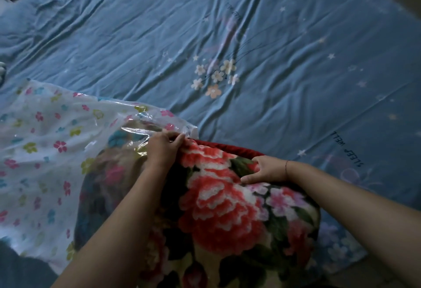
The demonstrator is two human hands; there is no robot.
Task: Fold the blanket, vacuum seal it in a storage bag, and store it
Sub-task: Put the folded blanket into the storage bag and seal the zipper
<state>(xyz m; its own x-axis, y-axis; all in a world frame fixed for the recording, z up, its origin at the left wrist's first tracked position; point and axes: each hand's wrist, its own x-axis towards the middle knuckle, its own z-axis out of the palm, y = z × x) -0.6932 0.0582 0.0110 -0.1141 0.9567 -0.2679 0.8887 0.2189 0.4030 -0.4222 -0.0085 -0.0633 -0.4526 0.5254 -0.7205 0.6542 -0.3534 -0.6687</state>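
one blanket (223, 201) at 6 o'clock, left half murky inside plastic, bottom cut off in my view, one storage bag (45, 141) at 9, left hand (165, 146) pinching its mouth edge, right hand (265, 171) gripping blanket, blue bedsheet (273, 48) underneath

Blanket (227, 208) half inside storage bag (45, 151) on bedsheet (296, 59); left hand (163, 148) at bag's mouth

Bed (319, 25) w/ wrinkled blue flower-print sheet (114, 43) fills the view. Clear floral storage bag (45, 141) lies on its left side. Folded floral blanket (227, 208) lies at btm centre, one end inside the bag.
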